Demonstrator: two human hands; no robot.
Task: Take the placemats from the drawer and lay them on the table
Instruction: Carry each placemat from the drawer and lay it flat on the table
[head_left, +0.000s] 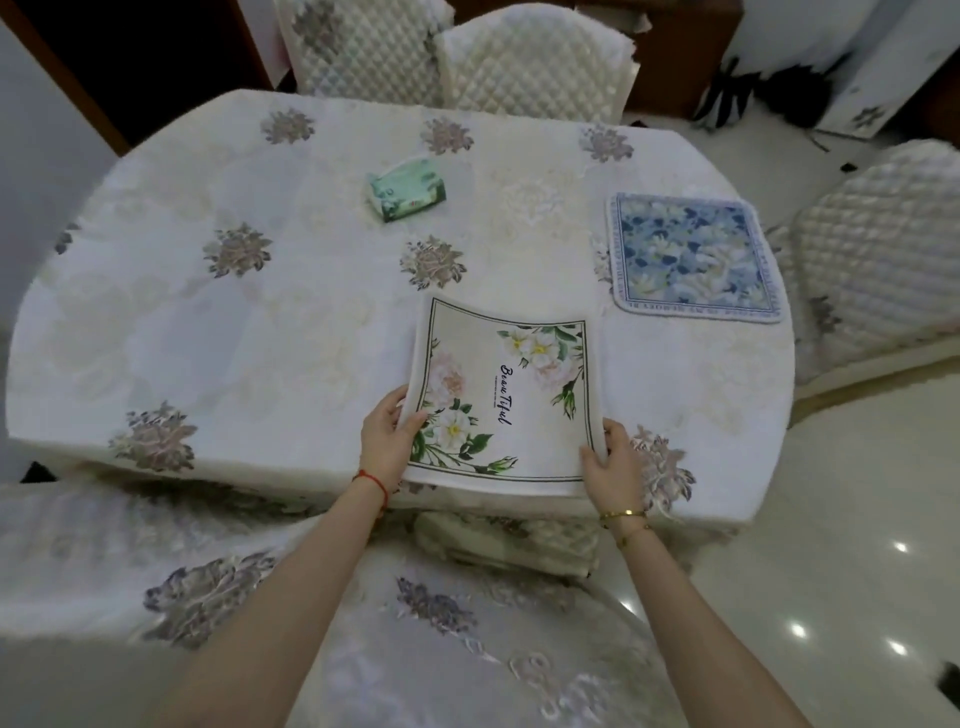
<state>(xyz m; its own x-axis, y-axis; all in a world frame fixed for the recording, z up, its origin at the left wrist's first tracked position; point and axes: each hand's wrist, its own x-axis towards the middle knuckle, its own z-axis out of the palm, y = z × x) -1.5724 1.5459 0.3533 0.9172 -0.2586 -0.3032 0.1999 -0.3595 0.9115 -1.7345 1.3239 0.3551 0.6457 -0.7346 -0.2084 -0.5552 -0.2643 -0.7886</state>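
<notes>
Now two hands (387, 434) (610, 460) grip one cream placemat (501, 395); one blue placemat (693, 257) lies beside.

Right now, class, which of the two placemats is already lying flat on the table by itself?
The blue floral placemat, at the table's right side. The white placemat printed "Beautiful" is held by the left hand and right hand.
</notes>
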